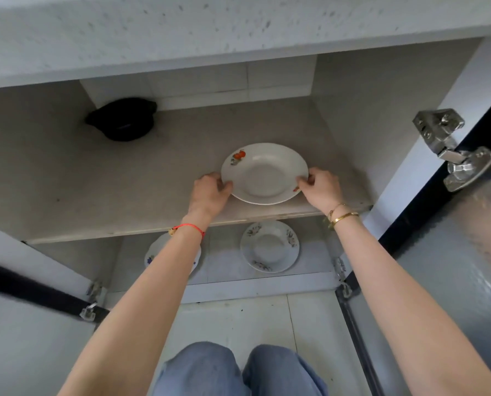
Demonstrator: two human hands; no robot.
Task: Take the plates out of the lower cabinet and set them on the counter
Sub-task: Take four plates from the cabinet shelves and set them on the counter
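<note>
A white plate with an orange fruit print (264, 172) rests near the front of the cabinet's middle shelf (124, 195). My left hand (210, 192) grips its left rim and my right hand (320, 188) grips its right rim. On the cabinet floor below stands a floral white plate (270, 246) at the right. A second white plate with a blue print (155, 252) lies to its left, mostly hidden behind my left forearm. The speckled counter edge (210, 27) runs across the top of the view.
A black bowl-like pot (122, 120) sits at the back left of the shelf. Both cabinet doors stand open, with metal hinges (450, 147) on the right door and smaller ones (92, 301) at lower left. My knees in jeans (238, 370) are over the tiled floor.
</note>
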